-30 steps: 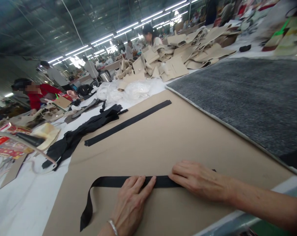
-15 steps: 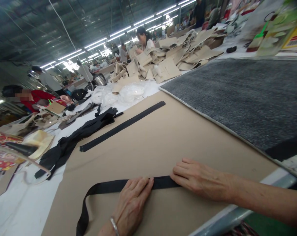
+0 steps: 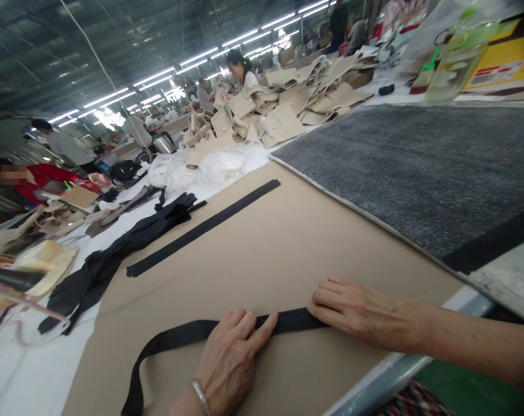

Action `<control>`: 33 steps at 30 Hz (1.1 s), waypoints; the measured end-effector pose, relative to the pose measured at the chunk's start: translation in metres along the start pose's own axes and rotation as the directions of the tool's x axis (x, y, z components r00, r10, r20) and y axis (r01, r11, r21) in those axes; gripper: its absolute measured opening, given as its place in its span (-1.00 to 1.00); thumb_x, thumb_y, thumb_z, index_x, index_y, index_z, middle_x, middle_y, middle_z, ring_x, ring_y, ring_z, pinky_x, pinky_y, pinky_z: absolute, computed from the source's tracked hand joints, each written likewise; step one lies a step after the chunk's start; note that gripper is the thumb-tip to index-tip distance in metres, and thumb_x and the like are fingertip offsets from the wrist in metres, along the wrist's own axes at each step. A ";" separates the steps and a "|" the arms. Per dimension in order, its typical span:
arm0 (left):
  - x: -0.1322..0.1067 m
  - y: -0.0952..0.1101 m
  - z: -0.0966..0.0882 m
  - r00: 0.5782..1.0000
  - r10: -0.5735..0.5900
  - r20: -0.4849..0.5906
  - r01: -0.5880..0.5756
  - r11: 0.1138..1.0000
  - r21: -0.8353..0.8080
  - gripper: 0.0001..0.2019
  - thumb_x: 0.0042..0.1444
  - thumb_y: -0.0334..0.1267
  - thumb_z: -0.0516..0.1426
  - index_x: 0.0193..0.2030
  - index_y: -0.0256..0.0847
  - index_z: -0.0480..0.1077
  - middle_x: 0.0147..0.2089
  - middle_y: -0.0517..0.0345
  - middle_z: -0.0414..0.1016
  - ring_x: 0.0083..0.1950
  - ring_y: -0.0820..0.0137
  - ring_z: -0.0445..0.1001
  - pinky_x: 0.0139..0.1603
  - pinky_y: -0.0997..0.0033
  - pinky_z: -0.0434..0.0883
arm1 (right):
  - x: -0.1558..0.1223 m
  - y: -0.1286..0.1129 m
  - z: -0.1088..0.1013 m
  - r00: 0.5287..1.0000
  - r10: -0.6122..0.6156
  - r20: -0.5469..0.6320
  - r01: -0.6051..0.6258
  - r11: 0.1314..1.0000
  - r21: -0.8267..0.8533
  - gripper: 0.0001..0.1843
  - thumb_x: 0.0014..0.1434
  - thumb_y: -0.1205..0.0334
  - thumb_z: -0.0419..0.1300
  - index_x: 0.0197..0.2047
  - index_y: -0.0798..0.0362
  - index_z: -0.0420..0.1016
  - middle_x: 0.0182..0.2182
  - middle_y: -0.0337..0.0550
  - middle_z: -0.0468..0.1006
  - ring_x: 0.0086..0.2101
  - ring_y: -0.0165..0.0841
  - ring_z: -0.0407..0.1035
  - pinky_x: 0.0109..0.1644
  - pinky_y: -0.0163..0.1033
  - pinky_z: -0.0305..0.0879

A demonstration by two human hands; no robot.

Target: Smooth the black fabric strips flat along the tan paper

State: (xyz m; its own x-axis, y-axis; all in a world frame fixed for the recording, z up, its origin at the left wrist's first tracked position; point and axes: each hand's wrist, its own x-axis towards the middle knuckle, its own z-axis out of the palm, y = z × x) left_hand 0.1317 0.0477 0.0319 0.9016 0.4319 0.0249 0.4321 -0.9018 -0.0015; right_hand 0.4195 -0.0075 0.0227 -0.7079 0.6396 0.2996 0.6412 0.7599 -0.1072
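Observation:
A long black fabric strip point(image 3: 170, 339) runs across the beige sheet point(image 3: 326, 234) in front of me; its left end curls down toward the bottom edge of the view. My left hand point(image 3: 234, 353) presses on the strip's middle, fingers bent around it and one finger stretched out along it. Close to the strip's right end, my right hand point(image 3: 352, 307) pinches it, fingers pressed together; that end is hidden under the hand. A second black strip point(image 3: 203, 228) lies flat and straight on the sheet, farther away.
A dark grey felt-like panel point(image 3: 396, 167) borders the sheet at right. Bunched black strips point(image 3: 118, 254) lie at left, with clear plastic point(image 3: 218, 164) and a heap of beige pieces point(image 3: 279, 118) behind. A bottle point(image 3: 454, 63) stands at back right. Co-workers are beyond.
One finger of my left hand now stretches away from the others along the strip. My right hand keeps its place on the strip. The whole view has shifted slightly.

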 end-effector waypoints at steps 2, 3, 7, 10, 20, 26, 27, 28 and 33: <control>0.000 0.000 -0.001 1.000 0.003 0.015 -0.003 1.000 0.013 -0.40 0.18 -0.53 -0.06 0.35 -0.09 0.14 -0.25 0.08 0.37 -0.25 0.28 0.32 -0.22 0.28 0.38 | -0.003 0.000 -0.002 1.000 0.000 0.006 0.000 1.000 0.014 -0.71 0.38 0.47 -0.12 -0.16 0.17 0.42 -0.31 -0.11 0.37 -0.35 -0.30 0.16 -0.26 -0.16 0.09; 0.000 0.001 -0.001 1.000 0.002 0.022 -0.002 1.000 0.020 -0.39 0.17 -0.53 -0.06 0.36 -0.08 0.13 -0.25 0.08 0.36 -0.25 0.28 0.32 -0.23 0.28 0.37 | -0.005 0.001 -0.002 1.000 0.000 0.011 0.000 1.000 0.024 -0.70 0.39 0.46 -0.13 -0.15 0.17 0.42 -0.31 -0.11 0.37 -0.35 -0.30 0.15 -0.26 -0.16 0.08; 0.000 0.002 -0.002 0.999 -0.009 0.033 0.007 0.999 0.039 -0.37 0.13 -0.55 -0.05 0.34 -0.08 0.16 -0.24 0.05 0.35 -0.26 0.26 0.33 -0.27 0.26 0.38 | -0.011 0.001 -0.004 1.000 0.019 0.023 -0.020 0.999 0.042 -0.69 0.40 0.45 -0.14 -0.12 0.19 0.42 -0.31 -0.10 0.37 -0.35 -0.29 0.15 -0.25 -0.14 0.07; 0.002 0.002 -0.001 1.000 0.004 0.004 -0.004 1.000 0.013 -0.37 0.11 -0.58 -0.08 0.32 -0.09 0.19 -0.15 0.00 0.37 -0.21 0.25 0.36 -0.23 0.23 0.41 | -0.015 0.002 -0.006 0.999 0.018 0.027 -0.019 0.999 0.032 -0.67 0.41 0.44 -0.17 -0.11 0.19 0.42 -0.30 -0.10 0.37 -0.34 -0.30 0.16 -0.23 -0.14 0.07; 0.006 0.000 0.002 0.990 0.143 0.016 -0.140 0.982 -0.130 -0.43 0.11 -0.54 -0.12 0.30 -0.33 0.13 0.05 -0.08 0.41 -0.08 0.25 0.38 0.00 0.19 0.45 | -0.031 0.004 -0.013 1.000 0.023 -0.008 -0.023 1.000 -0.021 -0.65 0.41 0.45 -0.20 -0.11 0.21 0.42 -0.33 -0.11 0.37 -0.35 -0.32 0.19 -0.22 -0.15 0.07; 0.008 0.001 0.002 0.990 0.132 0.047 -0.124 0.982 -0.143 -0.44 0.09 -0.50 -0.07 0.29 -0.35 0.12 0.08 -0.09 0.40 -0.02 0.21 0.37 0.08 0.17 0.44 | -0.044 0.007 -0.016 0.998 0.038 -0.046 -0.039 0.999 -0.036 -0.65 0.41 0.46 -0.19 -0.09 0.21 0.42 -0.34 -0.10 0.38 -0.34 -0.32 0.22 -0.19 -0.15 0.11; 0.008 0.001 0.002 0.991 0.128 0.049 -0.120 0.983 -0.141 -0.44 0.10 -0.49 -0.07 0.29 -0.34 0.11 0.09 -0.08 0.40 -0.02 0.20 0.37 0.08 0.16 0.44 | -0.046 0.007 -0.017 0.998 0.041 -0.044 -0.043 0.998 -0.038 -0.64 0.40 0.47 -0.20 -0.08 0.21 0.42 -0.34 -0.10 0.39 -0.34 -0.32 0.23 -0.18 -0.14 0.11; 0.008 0.002 0.003 0.991 0.127 0.049 -0.119 0.983 -0.137 -0.44 0.11 -0.49 -0.07 0.30 -0.34 0.10 0.10 -0.08 0.39 -0.01 0.20 0.37 0.08 0.15 0.44 | -0.047 0.007 -0.018 0.998 0.045 -0.039 -0.047 0.998 -0.040 -0.63 0.40 0.47 -0.21 -0.07 0.22 0.41 -0.33 -0.09 0.39 -0.33 -0.32 0.23 -0.17 -0.14 0.12; 0.007 0.004 0.004 0.991 0.130 0.044 -0.124 0.986 -0.113 -0.40 0.08 -0.49 -0.06 0.32 -0.31 0.08 0.13 -0.06 0.39 0.00 0.21 0.38 0.10 0.17 0.43 | -0.058 0.006 -0.025 0.997 0.078 0.000 -0.078 0.997 -0.023 -0.63 0.39 0.49 -0.20 0.00 0.21 0.40 -0.30 -0.07 0.41 -0.30 -0.31 0.27 -0.12 -0.12 0.14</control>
State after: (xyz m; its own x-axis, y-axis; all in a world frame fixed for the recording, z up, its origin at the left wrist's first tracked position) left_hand 0.1393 0.0475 0.0279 0.9501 0.3114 -0.0199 0.3117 -0.9440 0.1082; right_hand 0.4719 -0.0429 0.0280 -0.6555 0.6972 0.2903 0.7013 0.7045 -0.1085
